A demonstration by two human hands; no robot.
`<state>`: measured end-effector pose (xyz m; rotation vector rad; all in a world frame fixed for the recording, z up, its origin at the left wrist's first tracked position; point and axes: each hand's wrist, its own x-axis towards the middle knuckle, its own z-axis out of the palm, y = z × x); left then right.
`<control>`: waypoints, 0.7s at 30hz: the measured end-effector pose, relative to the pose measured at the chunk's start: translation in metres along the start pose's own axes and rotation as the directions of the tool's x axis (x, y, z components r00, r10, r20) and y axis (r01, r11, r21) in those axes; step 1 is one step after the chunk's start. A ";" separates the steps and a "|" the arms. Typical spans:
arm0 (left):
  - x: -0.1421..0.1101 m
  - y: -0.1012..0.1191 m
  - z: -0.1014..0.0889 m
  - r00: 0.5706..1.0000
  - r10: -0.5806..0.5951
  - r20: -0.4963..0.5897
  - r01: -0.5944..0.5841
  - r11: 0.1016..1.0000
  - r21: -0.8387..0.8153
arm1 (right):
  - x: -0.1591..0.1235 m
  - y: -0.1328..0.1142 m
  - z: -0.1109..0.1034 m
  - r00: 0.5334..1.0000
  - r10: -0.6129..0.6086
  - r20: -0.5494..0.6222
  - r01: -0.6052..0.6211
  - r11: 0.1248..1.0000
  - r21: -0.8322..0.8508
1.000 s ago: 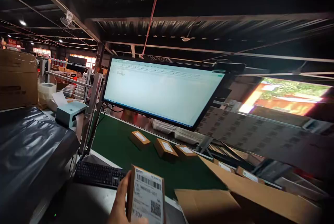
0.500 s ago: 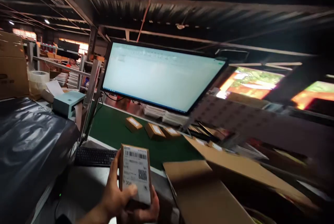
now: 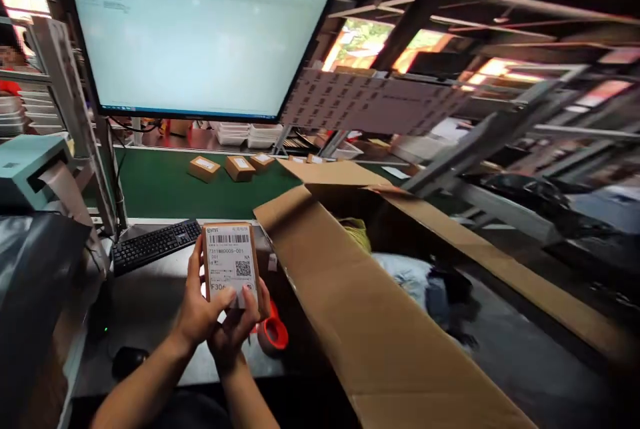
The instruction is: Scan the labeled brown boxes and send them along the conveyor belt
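Note:
A small brown cardboard box (image 3: pixel 223 246) with a white shipping label is held upright in front of me, its barcode and QR code facing me. My left hand (image 3: pixel 197 306) grips its left side, thumb across the label's lower part. My right hand (image 3: pixel 240 329) closes round the bottom and right side, with a thumb or finger on the label near the lower corner. Just right of the hands lies a red tape dispenser (image 3: pixel 274 332) on the workbench (image 3: pixel 150 322). A black keyboard (image 3: pixel 155 246) sits behind the box, and a mouse (image 3: pixel 129 362) rests to the left.
A large open carton (image 3: pixel 370 309) with cloth-like items inside fills the right side. Several small labelled boxes (image 3: pixel 240 168) stand on a green conveyor belt (image 3: pixel 150 182). A monitor (image 3: pixel 200 36) hangs above. At left are a label printer (image 3: pixel 30 169) and dark plastic sheeting (image 3: pixel 35 282).
My view has turned right and down, bringing the big carton and the tape dispenser into sight. Both hands still hold the small box; the right hand's fingers have come up onto the label.

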<state>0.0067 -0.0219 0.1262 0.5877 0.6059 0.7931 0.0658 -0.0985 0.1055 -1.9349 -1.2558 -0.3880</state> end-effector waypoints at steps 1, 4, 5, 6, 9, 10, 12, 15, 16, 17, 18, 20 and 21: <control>0.001 -0.003 0.004 1.000 -0.020 0.019 0.020 1.000 0.007 | -0.003 0.003 -0.004 1.000 0.022 -0.006 -0.022 1.000 -0.019; 0.004 -0.013 0.021 0.991 -0.083 0.107 0.082 0.996 0.020 | -0.006 0.010 -0.020 0.995 0.046 -0.083 -0.058 0.986 -0.154; 0.004 -0.016 0.027 0.982 -0.112 0.151 0.110 0.994 0.023 | -0.006 0.012 -0.027 0.993 0.046 -0.111 -0.069 0.976 -0.205; 0.003 -0.021 0.034 0.970 -0.145 0.196 0.143 0.989 0.027 | -0.006 0.012 -0.036 0.991 0.043 -0.127 -0.074 0.966 -0.249; -0.005 -0.038 0.053 0.916 -0.241 0.322 0.222 0.970 0.097 | -0.004 0.013 -0.071 0.989 0.063 -0.130 -0.106 0.932 -0.348; -0.010 -0.047 0.058 0.891 -0.257 0.374 0.223 0.966 0.133 | -0.004 0.015 -0.088 0.987 0.084 -0.136 -0.130 0.918 -0.376; -0.020 -0.072 0.069 0.806 -0.262 0.531 0.183 0.963 0.198 | -0.007 0.020 -0.134 0.973 0.147 -0.177 -0.209 0.884 -0.418; -0.046 -0.125 0.074 0.512 -0.304 0.803 0.104 0.950 0.294 | -0.034 0.022 -0.226 0.877 0.363 -0.316 -0.466 0.802 -0.373; -0.056 -0.144 0.071 0.366 -0.364 0.857 0.092 0.930 0.356 | -0.051 0.017 -0.255 0.797 0.466 -0.385 -0.584 0.759 -0.290; -0.066 -0.162 0.065 0.192 -0.445 0.875 0.083 0.896 0.437 | -0.072 0.011 -0.280 0.690 0.561 -0.458 -0.688 0.704 -0.175; -0.076 -0.177 0.057 0.029 -0.527 0.849 0.080 0.848 0.524 | -0.095 0.002 -0.300 0.570 0.632 -0.525 -0.760 0.649 -0.044; -0.090 -0.198 0.041 -0.142 -0.634 0.760 0.002 0.768 0.641 | -0.144 -0.018 -0.324 0.301 0.702 -0.646 -0.799 0.555 0.231; -0.096 -0.203 0.035 -0.114 -0.662 0.740 -0.079 0.749 0.658 | -0.169 -0.028 -0.330 0.158 0.703 -0.694 -0.767 0.530 0.362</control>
